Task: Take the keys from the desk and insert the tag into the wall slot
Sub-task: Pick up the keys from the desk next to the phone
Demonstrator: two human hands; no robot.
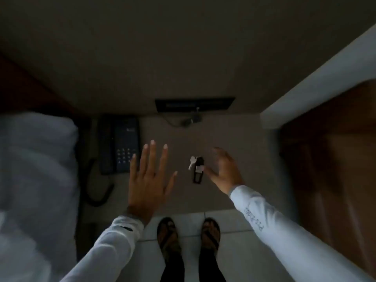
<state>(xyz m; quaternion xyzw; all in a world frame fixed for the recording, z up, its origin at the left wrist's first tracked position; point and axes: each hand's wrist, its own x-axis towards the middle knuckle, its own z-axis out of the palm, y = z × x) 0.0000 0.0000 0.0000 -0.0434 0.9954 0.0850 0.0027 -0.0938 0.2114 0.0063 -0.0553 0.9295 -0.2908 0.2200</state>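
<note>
On the desk (234, 139), keys (196, 166) lie beside the spread right hand (224, 170); sleeve lettering unreadable.

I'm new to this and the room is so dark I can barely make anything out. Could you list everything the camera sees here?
keys: one bunch, pale key with a dark tag, on the desk between the hands
desk: one, pale grey top, centre
telephone: one, dark, left part of the desk, coiled cord trailing toward the near edge
wall panel: one, dark, on the wall above the desk
bedding: white, left edge
wooden surface: brown, right edge
floor tiles: pale, below the desk
left hand: open, fingers spread, over the desk
right hand: open, beside the keys; contact unclear
sleeves: two, white
feet: two, in dark sandals
</note>
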